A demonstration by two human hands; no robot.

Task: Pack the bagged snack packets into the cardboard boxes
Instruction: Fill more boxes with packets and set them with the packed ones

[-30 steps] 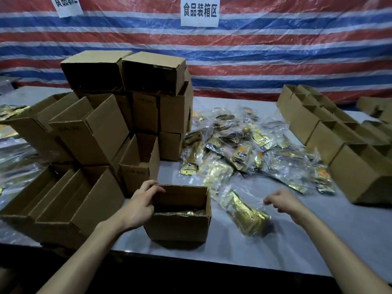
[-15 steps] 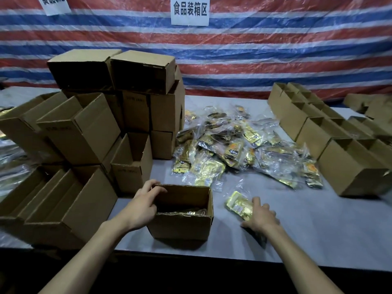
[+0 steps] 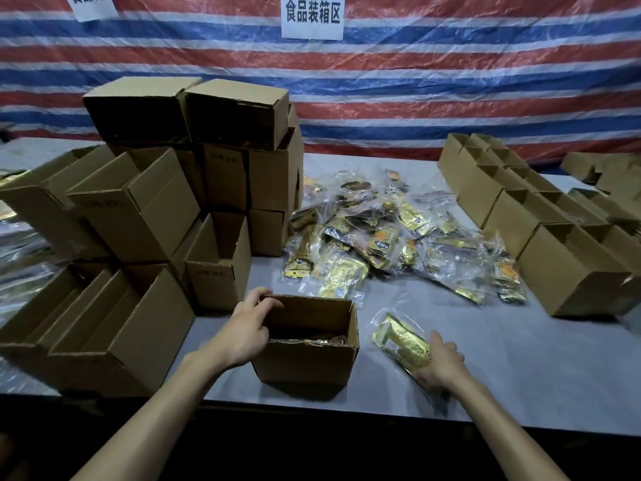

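The surface [image 3: 503, 369] is carrying my whole line: empty boxes [image 3: 138, 210] are stacking up at my left within reach, and the pile of bagged packets [image 3: 374, 237] is spreading across the middle. The open box [image 3: 305, 364] is sitting at the near edge with some packets lying in its bottom. My left hand [image 3: 248, 328] is curling over its left wall, steadying it for filling. Just to its right, my right hand [image 3: 442, 361] is closing round the near end of one bagged packet [image 3: 399, 340]. Whether it is lifting clear I cannot quite tell.
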